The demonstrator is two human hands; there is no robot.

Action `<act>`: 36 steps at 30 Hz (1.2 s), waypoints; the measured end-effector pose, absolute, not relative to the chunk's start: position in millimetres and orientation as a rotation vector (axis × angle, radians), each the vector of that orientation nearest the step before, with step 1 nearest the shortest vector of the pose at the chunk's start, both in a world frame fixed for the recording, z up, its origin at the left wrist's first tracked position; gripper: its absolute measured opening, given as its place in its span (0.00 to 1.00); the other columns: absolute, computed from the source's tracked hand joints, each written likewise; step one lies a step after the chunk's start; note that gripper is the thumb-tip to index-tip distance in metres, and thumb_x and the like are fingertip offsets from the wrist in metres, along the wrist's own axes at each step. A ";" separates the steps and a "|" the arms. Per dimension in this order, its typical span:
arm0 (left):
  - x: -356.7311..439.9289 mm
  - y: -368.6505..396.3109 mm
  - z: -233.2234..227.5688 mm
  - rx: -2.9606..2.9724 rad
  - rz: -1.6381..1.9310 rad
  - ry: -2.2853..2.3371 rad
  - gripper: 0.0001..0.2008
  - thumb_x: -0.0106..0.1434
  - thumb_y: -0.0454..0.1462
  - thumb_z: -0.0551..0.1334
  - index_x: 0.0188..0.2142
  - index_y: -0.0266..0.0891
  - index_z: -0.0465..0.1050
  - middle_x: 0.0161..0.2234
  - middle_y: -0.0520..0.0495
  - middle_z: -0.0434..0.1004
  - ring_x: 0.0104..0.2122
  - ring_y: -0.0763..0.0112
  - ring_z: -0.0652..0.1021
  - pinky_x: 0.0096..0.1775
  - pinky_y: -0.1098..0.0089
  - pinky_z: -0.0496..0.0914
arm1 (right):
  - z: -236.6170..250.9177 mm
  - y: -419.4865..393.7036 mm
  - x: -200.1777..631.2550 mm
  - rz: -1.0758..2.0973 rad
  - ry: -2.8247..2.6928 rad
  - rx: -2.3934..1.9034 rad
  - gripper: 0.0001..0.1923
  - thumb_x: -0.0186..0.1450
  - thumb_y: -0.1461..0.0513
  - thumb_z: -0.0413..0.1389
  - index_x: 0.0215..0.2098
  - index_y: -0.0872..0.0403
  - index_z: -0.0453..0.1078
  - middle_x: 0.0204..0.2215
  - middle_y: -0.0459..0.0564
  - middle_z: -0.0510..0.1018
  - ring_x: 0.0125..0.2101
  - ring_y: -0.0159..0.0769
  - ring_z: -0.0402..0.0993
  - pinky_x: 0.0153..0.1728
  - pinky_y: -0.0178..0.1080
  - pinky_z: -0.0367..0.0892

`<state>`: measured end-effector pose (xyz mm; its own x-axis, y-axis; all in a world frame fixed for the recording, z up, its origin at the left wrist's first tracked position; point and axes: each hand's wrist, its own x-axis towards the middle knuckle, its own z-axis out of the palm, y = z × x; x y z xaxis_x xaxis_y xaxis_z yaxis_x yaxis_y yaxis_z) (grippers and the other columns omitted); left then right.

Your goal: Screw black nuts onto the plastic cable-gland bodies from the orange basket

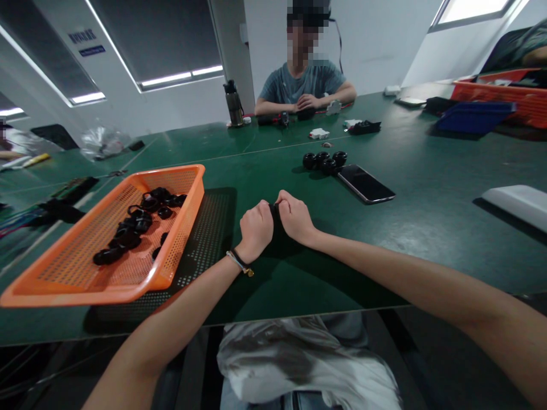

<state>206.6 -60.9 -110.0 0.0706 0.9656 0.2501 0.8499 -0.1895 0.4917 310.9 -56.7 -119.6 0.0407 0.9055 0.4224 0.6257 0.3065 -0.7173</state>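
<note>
My left hand (pixel 257 229) and my right hand (pixel 296 217) meet above the green table (pixel 265 290), both closed. Between their fingertips shows a small black part (pixel 274 210), mostly covered by the fingers, so its exact shape is hidden. To the left stands an orange perforated basket (pixel 197 185) holding several shiny black round parts (pixel 128 230). Beyond my right hand sits a cluster of several black round parts (pixel 328 165), touching or close to a dark-screened phone (pixel 366 183).
Across the table a person (pixel 302 85) sits with hands together. A bottle (pixel 233 103), a blue bin (pixel 476 118) and a red crate (pixel 519 99) are at the back. A white object (pixel 519 202) lies at right; cables and boards (pixel 60 202) lie left of the basket.
</note>
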 end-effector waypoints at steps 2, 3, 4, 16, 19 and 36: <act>205.8 -61.2 -110.2 2.157 0.785 1.855 0.23 0.66 0.37 0.37 0.34 0.36 0.70 0.29 0.41 0.77 0.31 0.63 0.77 0.30 0.70 0.62 | -118.8 -57.1 310.3 0.421 -1.651 -1.424 0.10 0.60 0.65 0.37 0.21 0.51 0.50 0.17 0.44 0.59 0.20 0.35 0.58 0.24 0.36 0.51; 205.6 -61.3 -110.3 2.174 0.785 1.860 0.23 0.66 0.37 0.37 0.34 0.36 0.70 0.29 0.41 0.77 0.31 0.63 0.77 0.30 0.70 0.62 | -119.0 -57.0 310.0 0.438 -1.637 -1.431 0.10 0.60 0.65 0.37 0.21 0.51 0.50 0.17 0.44 0.59 0.20 0.34 0.58 0.24 0.36 0.51; 205.6 -61.2 -110.3 2.187 0.784 1.869 0.23 0.66 0.37 0.38 0.35 0.36 0.71 0.29 0.41 0.77 0.31 0.63 0.77 0.30 0.71 0.62 | -119.5 -56.6 309.6 0.454 -1.620 -1.435 0.10 0.60 0.65 0.37 0.21 0.51 0.50 0.17 0.44 0.59 0.20 0.34 0.58 0.24 0.36 0.51; 213.1 -46.1 -116.8 1.591 1.001 1.490 0.23 0.64 0.46 0.43 0.22 0.36 0.64 0.20 0.47 0.70 0.21 0.72 0.71 0.24 0.73 0.62 | -130.6 -39.0 324.5 0.136 -1.783 -1.238 0.10 0.60 0.63 0.37 0.23 0.51 0.54 0.15 0.44 0.60 0.17 0.32 0.57 0.21 0.35 0.50; 216.5 -45.4 -117.8 1.314 0.971 1.357 0.23 0.64 0.48 0.43 0.21 0.36 0.62 0.13 0.52 0.61 0.13 0.77 0.64 0.18 0.76 0.58 | -129.6 -37.4 333.2 -0.101 -1.916 -1.044 0.10 0.60 0.62 0.38 0.25 0.52 0.58 0.16 0.45 0.65 0.18 0.32 0.61 0.22 0.35 0.54; 210.0 -54.5 -117.1 1.850 0.984 1.683 0.22 0.65 0.39 0.40 0.18 0.39 0.60 0.22 0.44 0.73 0.26 0.67 0.74 0.29 0.70 0.64 | -132.1 -47.8 320.1 0.001 -1.846 -1.182 0.10 0.60 0.64 0.38 0.26 0.52 0.58 0.14 0.42 0.61 0.15 0.30 0.57 0.20 0.34 0.50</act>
<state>210.0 -54.5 -117.1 0.0011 0.9791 0.2035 0.6575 -0.1540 0.7375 320.1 -47.8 -132.1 -0.1218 0.7187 0.6846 0.7176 0.5403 -0.4395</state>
